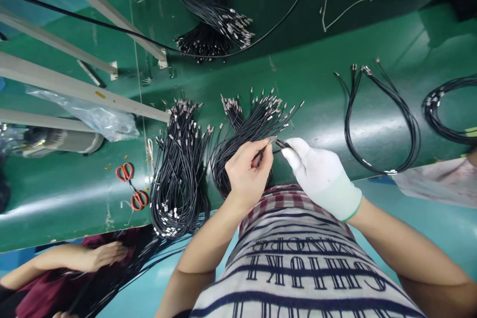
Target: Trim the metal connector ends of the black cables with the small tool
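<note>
Bare, my left hand [249, 171] pinches the end of a black cable with a small metal connector [273, 139] at its tip. My right hand [322, 171], in a white glove, is closed on a black cable end [283, 144] just to the right of it. The two ends are close together; whether they touch I cannot tell. Right behind my left hand lies a bundle of black cables [249, 129] with metal-tipped ends. To its left is a second, larger bundle [179, 169] with white labels along its lower bend.
Orange-handled scissors [139, 199] lie left of the bundles, near a white metal frame [85, 92] and a plastic bag [112, 124]. More cables [208, 10] sit at the back, and a looped cable set [410, 129] lies right. A co-worker's hand [104, 256] is at lower left.
</note>
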The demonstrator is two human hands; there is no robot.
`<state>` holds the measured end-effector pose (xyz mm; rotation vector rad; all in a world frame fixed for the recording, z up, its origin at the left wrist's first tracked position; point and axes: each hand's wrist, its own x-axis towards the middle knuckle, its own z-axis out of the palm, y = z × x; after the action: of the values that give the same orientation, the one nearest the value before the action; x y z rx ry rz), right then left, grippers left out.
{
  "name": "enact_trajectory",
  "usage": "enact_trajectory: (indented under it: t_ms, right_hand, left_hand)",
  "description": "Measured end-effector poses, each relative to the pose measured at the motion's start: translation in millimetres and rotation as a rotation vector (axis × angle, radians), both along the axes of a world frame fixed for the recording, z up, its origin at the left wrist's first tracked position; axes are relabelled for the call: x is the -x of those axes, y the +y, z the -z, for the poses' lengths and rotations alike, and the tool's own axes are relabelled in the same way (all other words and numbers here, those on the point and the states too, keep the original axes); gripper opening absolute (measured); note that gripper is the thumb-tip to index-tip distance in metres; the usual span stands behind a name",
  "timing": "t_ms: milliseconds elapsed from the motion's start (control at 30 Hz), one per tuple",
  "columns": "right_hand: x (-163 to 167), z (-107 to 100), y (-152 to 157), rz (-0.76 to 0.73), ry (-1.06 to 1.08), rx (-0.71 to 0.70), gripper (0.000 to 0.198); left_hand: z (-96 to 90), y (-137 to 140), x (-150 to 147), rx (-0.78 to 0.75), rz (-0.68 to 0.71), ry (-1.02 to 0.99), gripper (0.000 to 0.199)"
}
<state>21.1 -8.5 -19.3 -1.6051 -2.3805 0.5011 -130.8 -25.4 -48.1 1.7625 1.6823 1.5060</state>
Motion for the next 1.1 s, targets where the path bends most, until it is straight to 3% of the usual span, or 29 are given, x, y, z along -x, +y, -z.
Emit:
enact_trajectory:
  t_ms: [400,667,1100]
  right_hand:
    - [-0.7,-3.8,-1.0,-0.007,-0.024,0.044,0.037]
    - [-6.8,-4.1,-1.0,0.004,0.18,0.118,0.034]
    - [-5.3,0.1,11.1,0.155,0.684,0.357,0.029]
  left_hand:
    - [-0.2,0.4,-1.0,-0.001,-0.018,0.022,0.008]
    - [3.0,-1.6,5.9,0.096,-0.036,-0.094,0.013]
    - [-12.8,-2.2,9.9,0.378,0.088,-0.599,0.025]
